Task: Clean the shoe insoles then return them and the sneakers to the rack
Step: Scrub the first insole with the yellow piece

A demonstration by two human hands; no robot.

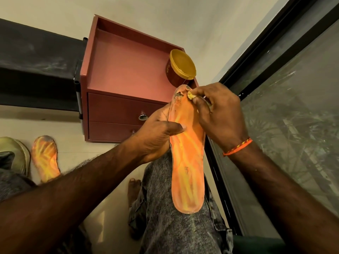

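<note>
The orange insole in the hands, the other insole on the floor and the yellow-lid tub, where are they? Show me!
held insole (187, 162), head view, its striped middle.
floor insole (45, 158), head view, its middle.
yellow-lid tub (182, 64), head view, its lid.

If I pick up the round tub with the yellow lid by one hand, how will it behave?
The tub looks like light plastic, so probably easy to lift. It stands near the edge of the red cabinet, so a push may tip it off. Its round wall suggests it would roll if it falls on its side. How full it is cannot be seen.
</note>
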